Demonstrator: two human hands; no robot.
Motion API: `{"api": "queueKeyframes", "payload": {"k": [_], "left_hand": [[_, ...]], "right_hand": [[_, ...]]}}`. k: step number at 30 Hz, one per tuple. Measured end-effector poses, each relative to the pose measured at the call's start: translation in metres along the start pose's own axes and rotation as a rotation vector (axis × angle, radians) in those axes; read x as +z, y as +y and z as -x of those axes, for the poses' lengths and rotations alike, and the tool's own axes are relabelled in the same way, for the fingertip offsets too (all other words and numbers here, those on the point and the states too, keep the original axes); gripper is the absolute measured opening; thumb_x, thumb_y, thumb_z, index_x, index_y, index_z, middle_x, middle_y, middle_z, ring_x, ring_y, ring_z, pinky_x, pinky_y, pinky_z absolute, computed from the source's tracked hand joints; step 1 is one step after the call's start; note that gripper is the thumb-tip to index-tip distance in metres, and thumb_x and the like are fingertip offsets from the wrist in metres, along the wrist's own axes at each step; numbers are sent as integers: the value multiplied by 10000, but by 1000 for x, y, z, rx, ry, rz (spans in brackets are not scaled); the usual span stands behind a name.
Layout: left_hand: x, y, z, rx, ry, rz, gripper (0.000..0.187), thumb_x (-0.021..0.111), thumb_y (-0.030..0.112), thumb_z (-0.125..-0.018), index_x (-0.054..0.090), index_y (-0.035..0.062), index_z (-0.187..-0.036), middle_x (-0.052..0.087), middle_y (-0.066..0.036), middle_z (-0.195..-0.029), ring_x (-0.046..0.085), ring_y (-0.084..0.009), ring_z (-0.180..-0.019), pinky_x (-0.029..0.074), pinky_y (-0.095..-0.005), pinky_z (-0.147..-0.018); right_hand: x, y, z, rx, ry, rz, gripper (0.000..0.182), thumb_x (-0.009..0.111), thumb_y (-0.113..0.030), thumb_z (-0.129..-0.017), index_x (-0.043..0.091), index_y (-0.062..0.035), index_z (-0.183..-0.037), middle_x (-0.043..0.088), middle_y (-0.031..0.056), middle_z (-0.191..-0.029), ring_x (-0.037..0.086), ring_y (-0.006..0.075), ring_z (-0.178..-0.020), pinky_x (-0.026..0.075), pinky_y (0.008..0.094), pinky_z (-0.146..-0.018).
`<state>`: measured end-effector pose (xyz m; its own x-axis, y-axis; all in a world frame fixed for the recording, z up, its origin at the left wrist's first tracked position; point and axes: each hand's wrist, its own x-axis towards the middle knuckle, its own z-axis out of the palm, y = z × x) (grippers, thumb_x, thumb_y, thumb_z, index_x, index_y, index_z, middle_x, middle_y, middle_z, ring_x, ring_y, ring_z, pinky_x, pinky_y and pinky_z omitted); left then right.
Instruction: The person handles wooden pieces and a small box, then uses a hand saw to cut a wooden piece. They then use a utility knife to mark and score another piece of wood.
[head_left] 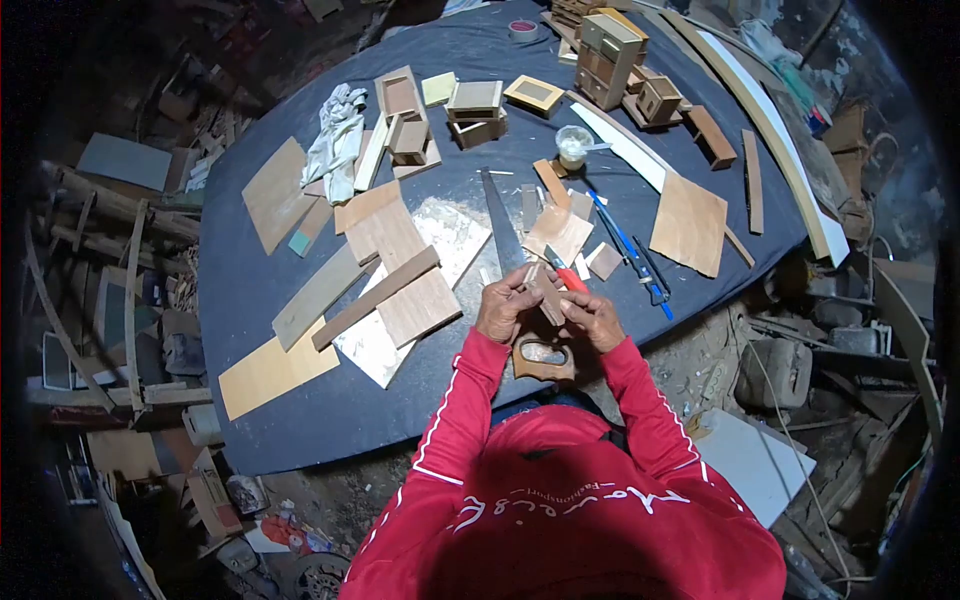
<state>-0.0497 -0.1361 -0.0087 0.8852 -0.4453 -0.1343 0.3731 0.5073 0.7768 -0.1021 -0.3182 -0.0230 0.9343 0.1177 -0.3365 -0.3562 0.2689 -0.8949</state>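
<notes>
Close to my body, over the table's near edge, a small piece of wood (546, 296) is held between both hands. My left hand (505, 306) pinches its left side, and my right hand (592, 318) grips the right side with thumb and fingers. Just below it lies the wooden handle of a hand saw (545, 360), its blade running away from me under my hands. A red-handled cutter (572, 281) lies right beside my right hand. Beyond the fingers is a thin square of plywood (560, 234).
Boards (415, 300) lie left on the dark-covered table (270, 420). A white cloth (336, 140), small wooden boxes (474, 112) and a miniature cabinet (607, 62) stand farther back. A cup of paste (573, 146) and a blue bar clamp (630, 250) are to the right.
</notes>
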Motion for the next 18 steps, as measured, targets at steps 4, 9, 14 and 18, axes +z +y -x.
{"api": "queueKeyframes", "payload": {"k": [4, 9, 14, 18], "left_hand": [[-3, -7, 0, -3, 36, 62, 462, 652, 32, -872, 501, -76, -1295, 623, -170, -1174, 624, -255, -1084, 498, -360, -970], [-5, -15, -4, 23, 142, -39, 501, 648, 11, -870, 461, -78, -1327, 620, -158, -1191, 617, -221, -1090, 502, -329, -943], [-35, -11, 5, 150, 340, -451, 490, 643, 9, -862, 473, -63, -1316, 650, -123, -1134, 611, -145, -983, 511, -256, -838], [-73, 25, 18, 298, 518, -857, 420, 616, 32, -847, 525, -56, -1247, 665, -156, -1086, 634, -194, -919, 517, -301, -815]], "right_hand": [[13, -13, 9, -184, 27, 401, 429, 694, -291, -866, 638, 14, -1163, 696, 94, -938, 652, 145, -782, 527, 280, -694], [12, -5, -4, -332, 119, 748, 468, 700, -356, -832, 650, 3, -1128, 691, 175, -915, 672, 250, -783, 521, 343, -699], [-15, -10, -42, -388, 484, 1115, 412, 673, -399, -808, 685, -35, -1000, 668, 209, -884, 643, 374, -825, 505, 438, -717], [-38, -19, -74, -361, 563, 1363, 428, 670, -408, -804, 664, -42, -1025, 643, 201, -944, 613, 374, -906, 497, 464, -772]]}}
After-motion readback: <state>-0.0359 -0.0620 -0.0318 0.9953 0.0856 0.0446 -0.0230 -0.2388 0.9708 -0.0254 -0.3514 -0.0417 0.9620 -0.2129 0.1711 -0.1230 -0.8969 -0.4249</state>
